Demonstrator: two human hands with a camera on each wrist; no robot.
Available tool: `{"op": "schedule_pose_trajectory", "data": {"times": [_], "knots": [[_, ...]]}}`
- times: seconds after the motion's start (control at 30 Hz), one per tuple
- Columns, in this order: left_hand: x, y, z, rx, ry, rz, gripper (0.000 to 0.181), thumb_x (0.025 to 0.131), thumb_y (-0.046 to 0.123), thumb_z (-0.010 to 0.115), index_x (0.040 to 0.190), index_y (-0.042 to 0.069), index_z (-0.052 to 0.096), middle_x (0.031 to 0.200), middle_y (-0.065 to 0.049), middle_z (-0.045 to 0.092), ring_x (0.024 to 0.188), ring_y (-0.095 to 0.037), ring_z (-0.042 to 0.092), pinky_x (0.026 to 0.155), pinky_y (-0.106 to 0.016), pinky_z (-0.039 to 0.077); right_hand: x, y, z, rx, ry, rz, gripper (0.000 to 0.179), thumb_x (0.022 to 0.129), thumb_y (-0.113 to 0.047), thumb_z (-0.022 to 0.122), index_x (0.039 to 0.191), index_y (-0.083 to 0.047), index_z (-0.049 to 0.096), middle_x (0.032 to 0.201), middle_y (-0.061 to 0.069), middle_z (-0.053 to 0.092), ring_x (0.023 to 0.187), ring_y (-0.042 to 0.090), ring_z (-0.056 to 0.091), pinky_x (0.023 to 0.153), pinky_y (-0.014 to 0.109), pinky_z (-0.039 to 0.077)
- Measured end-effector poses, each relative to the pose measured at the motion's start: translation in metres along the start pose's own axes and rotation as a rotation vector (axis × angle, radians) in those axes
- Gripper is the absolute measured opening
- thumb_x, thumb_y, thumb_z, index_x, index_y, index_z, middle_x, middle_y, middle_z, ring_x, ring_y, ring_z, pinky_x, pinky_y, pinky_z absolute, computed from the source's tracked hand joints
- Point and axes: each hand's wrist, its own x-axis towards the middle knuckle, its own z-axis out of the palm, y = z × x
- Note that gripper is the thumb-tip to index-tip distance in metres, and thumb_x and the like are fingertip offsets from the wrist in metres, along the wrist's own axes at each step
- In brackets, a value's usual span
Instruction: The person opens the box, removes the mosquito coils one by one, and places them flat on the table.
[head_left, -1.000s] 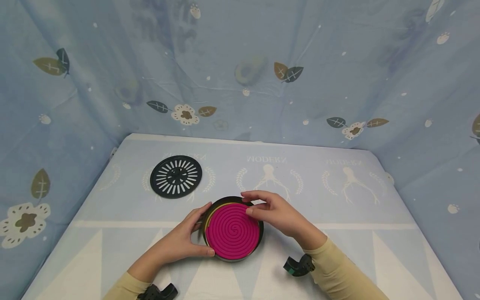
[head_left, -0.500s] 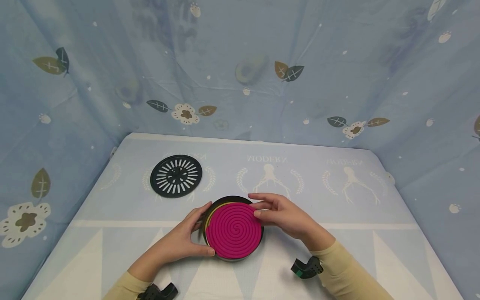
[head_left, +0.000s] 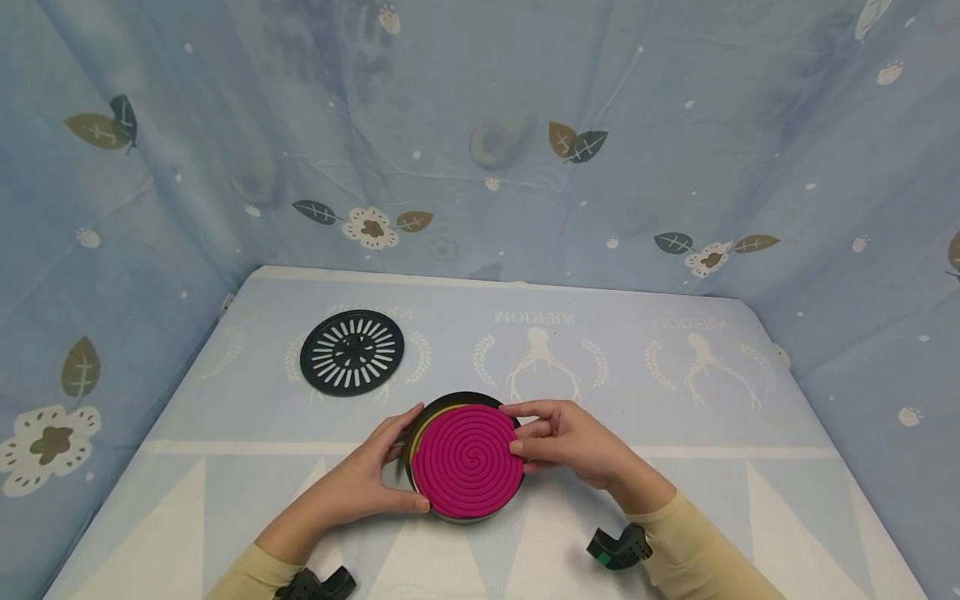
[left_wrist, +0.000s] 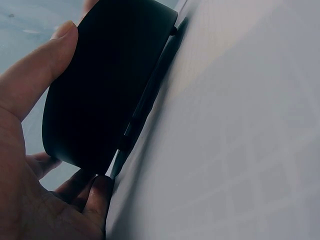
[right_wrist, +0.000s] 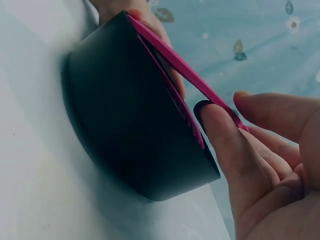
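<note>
A magenta spiral mosquito coil (head_left: 468, 462) lies in the mouth of a round black holder (head_left: 455, 399), with a yellow strip showing along its left edge. My left hand (head_left: 363, 483) grips the holder's left side, thumb at the near rim and fingers around the back. At the right rim, my right hand (head_left: 577, 446) pinches the coil's edge between thumb and fingers. In the right wrist view the coil (right_wrist: 180, 65) tilts, its pinched side raised above the holder (right_wrist: 125, 110). Another magenta strip (right_wrist: 175, 95) runs lower, along the rim.
A black slotted round lid (head_left: 354, 352) lies flat on the table beyond the holder, to the left. Patterned blue cloth (head_left: 480, 125) hangs behind and on both sides of the table (head_left: 660, 417).
My right hand has shifted right and slightly nearer, drawing its fingers to the holder's right rim. The coil has moved a little to the right. My left hand keeps its grip.
</note>
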Motion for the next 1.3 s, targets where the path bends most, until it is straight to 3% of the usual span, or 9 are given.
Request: {"op": "schedule_pose_trajectory", "data": {"times": [0.47,0.73,1.03,1.3], "knots": [[0.000,0.001,0.000,0.007,0.005,0.002,0.119,0.065,0.047,0.091,0.159,0.020,0.022,0.152,-0.002,0.035,0.138,-0.022,0.038,0.112,-0.038,0.040,0.002,0.003,0.006,-0.005,0.062,0.000,0.057,0.088,-0.006,0.074,0.139,0.004,0.052,0.104,0.018,0.072,0.081,0.019,0.071,0.070,0.031,0.063],[0.000,0.003,-0.001,-0.006,0.003,-0.024,0.121,0.062,0.047,0.092,0.159,0.022,0.023,0.151,0.005,0.035,0.137,-0.014,0.039,0.112,-0.033,0.040,0.002,0.004,0.003,0.000,0.078,-0.008,0.057,0.089,-0.005,0.073,0.141,0.004,0.050,0.106,0.018,0.072,0.084,0.021,0.071,0.072,0.034,0.063],[0.000,0.003,-0.001,0.004,0.005,-0.016,0.120,0.064,0.046,0.092,0.159,0.022,0.023,0.151,0.005,0.034,0.137,-0.014,0.037,0.111,-0.032,0.040,0.000,0.000,-0.011,0.051,0.137,-0.056,0.058,0.090,-0.001,0.071,0.143,0.005,0.046,0.107,0.021,0.070,0.086,0.024,0.072,0.079,0.045,0.061],[-0.001,0.002,-0.001,-0.004,-0.002,-0.019,0.119,0.065,0.045,0.092,0.159,0.022,0.022,0.153,0.002,0.033,0.137,-0.017,0.038,0.112,-0.033,0.040,0.001,-0.003,-0.030,0.106,0.226,-0.101,0.059,0.090,-0.002,0.071,0.144,0.003,0.046,0.105,0.017,0.072,0.087,0.020,0.071,0.078,0.036,0.062]]}}
